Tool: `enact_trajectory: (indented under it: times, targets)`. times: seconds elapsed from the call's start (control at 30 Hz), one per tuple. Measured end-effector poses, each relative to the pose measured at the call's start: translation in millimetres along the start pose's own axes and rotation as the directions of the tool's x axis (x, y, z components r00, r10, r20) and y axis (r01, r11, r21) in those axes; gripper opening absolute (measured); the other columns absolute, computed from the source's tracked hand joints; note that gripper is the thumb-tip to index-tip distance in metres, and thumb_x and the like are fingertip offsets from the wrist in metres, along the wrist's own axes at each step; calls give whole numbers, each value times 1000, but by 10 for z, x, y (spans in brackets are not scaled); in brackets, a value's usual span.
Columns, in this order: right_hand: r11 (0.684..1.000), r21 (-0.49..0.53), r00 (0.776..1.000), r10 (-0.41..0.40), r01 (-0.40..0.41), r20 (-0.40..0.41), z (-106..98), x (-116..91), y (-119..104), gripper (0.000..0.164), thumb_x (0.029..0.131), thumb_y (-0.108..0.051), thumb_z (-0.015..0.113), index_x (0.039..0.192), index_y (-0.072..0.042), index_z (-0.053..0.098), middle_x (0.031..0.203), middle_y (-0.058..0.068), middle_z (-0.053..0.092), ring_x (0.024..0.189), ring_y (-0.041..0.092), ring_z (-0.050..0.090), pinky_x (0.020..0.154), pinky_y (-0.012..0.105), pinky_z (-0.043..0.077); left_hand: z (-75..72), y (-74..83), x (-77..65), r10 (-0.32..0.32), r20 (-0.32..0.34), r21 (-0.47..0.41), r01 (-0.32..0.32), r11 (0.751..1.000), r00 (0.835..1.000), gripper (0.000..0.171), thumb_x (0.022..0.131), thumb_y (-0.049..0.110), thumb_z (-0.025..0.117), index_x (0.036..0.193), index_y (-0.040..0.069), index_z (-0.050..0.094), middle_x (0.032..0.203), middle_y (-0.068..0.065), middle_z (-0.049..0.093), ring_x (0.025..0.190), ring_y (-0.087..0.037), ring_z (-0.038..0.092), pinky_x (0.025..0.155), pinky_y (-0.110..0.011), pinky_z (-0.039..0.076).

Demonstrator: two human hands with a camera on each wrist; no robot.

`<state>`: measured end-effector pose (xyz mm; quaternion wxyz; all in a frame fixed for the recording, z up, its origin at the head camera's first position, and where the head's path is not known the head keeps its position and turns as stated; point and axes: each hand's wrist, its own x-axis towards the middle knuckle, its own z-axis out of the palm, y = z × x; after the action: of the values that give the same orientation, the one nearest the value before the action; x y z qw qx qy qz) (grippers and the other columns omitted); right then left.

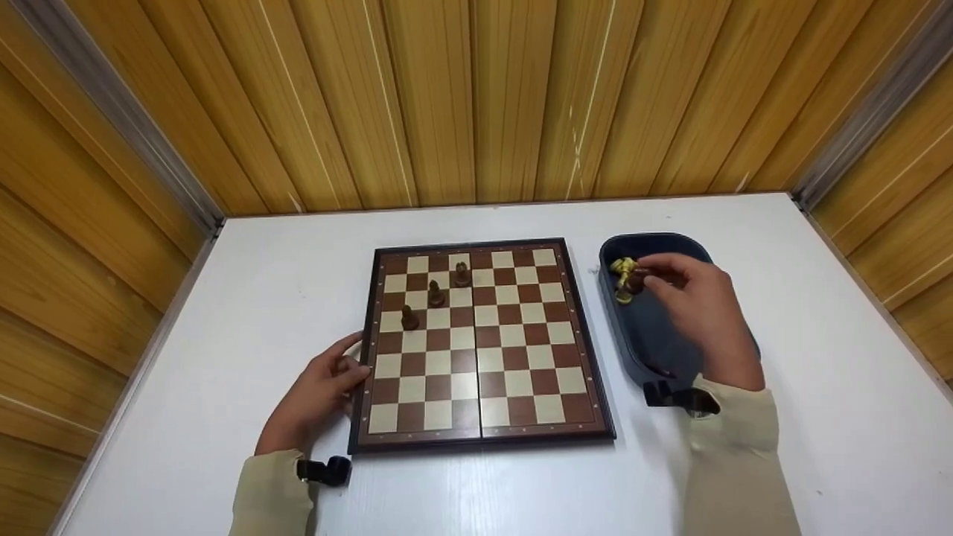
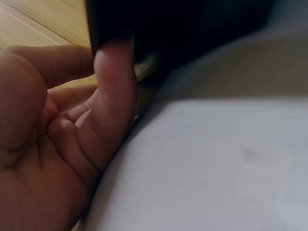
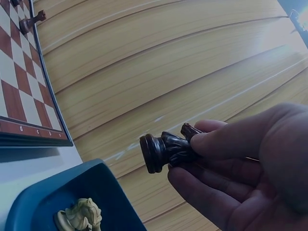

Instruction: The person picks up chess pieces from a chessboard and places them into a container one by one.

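Observation:
My right hand (image 1: 696, 305) pinches a dark brown chess knight (image 3: 168, 150) between thumb and fingers, over the far part of a dark blue bin (image 1: 633, 350). The knight's base points away from the fingers. At the other side, my left hand (image 1: 320, 387) grips the left edge of the chessboard (image 1: 488, 441), its thumb on the frame. In the left wrist view the board's dark edge (image 2: 110, 24) shows close up at the fingers. Three dark pieces stand upright on the board's left half: a rook (image 1: 461, 274), a second piece (image 1: 436, 295) and a third (image 1: 409, 318).
Cream chess pieces (image 1: 622, 266) lie in the bin's far left corner, a cream knight (image 3: 84, 214) among them. A dark object (image 1: 659, 368) is at the bin's near end. Board and bin share a white table (image 1: 283, 275), with wood-grain panels (image 1: 476, 97) behind.

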<state>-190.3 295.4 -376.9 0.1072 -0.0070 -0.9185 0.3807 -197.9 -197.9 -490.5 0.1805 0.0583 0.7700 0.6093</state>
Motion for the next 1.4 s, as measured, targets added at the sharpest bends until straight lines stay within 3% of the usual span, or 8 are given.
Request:
enact_trajectory:
  times: [0.43,0.9,1.17,1.4]
  targets:
    - [999,-30,998,45,-44,51,82,77,166,26,97,-11,57,121,-7,65,123,18,64,114,36,59,92,51,50,1,-1,3,9,2,36,-9,999,1000,63,96,13,59,152,17,29,87,-8,60,68,-16,62,56,-40,58]
    - [997,-50,996,53,-50,77,110,93,179,25,97,-15,57,120,-8,66,123,17,64,110,33,60,89,49,49,-8,1,2,-2,-10,39,2,999,1000,62,96,16,60,152,20,31,87,-8,60,69,-18,61,57,-41,58]
    - [998,-48,995,37,-33,92,161,102,153,23,96,-13,59,117,-7,67,121,19,65,107,33,61,90,50,49,14,27,-15,-22,-11,-21,22,1000,1000,62,96,17,60,151,22,32,90,-10,59,70,-19,61,55,-43,57]
    - [999,-50,995,13,-8,95,219,120,130,23,95,-13,59,115,-6,68,118,19,66,105,34,62,90,48,49,3,18,3,-5,2,5,5,1000,1000,64,96,17,61,152,20,30,89,-9,60,70,-18,62,57,-40,58]
